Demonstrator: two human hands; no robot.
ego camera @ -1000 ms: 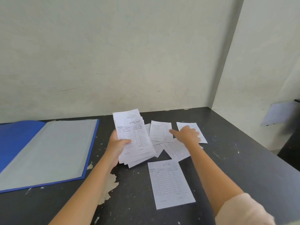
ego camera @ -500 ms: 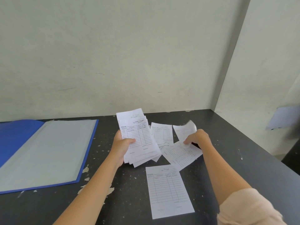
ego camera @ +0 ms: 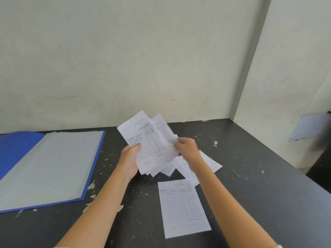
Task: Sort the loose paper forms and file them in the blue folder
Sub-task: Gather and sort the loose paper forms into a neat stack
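A dark, paint-flecked worktop (ego camera: 250, 176) meets pale walls (ego camera: 125, 59) in a corner. The left hand (ego camera: 129, 158) grips a stack of forms (ego camera: 148, 145); the right hand (ego camera: 188, 149) pinches a sheet against it. More loose forms (ego camera: 182, 206) lie near the front edge, and the blue folder (ego camera: 44, 169) lies open at the left edge.

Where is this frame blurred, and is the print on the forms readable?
Head view: motion blur on the form carried by the right hand; the near form on the table shows sharp ruling, but handwriting is illegible; lighting soft, no glare; wall lines bow from the wide-angle lens.
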